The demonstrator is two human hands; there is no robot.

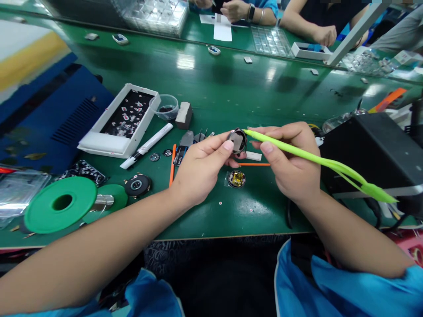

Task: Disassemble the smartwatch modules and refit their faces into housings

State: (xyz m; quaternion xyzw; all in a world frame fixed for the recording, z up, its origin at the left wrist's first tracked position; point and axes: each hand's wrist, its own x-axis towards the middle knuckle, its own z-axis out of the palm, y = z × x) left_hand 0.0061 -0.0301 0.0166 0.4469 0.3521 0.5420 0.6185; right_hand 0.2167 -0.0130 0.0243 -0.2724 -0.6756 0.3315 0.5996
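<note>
Between the thumb and fingers of my left hand (201,167) is a small round dark-rimmed watch case (237,141), its greyish inner face turned toward me. My right hand (292,160) grips a bright green pen-like stick (287,149) with a leaf-shaped end. The stick's tip meets or nearly meets the upper right rim of the case; contact is too fine to tell. Below the hands, a round part with yellow film (237,179) lies on the green bench (205,220). An orange strip (254,164) and a small white block (254,156) are partly behind my fingers.
To the left are a white tray of tiny parts (119,152), a clear cup (167,108), a marker (148,143), a green spool (59,204) and a blue box (72,119). A black box (373,154) stands right. Across the bench, other people's hands (235,9) are at work.
</note>
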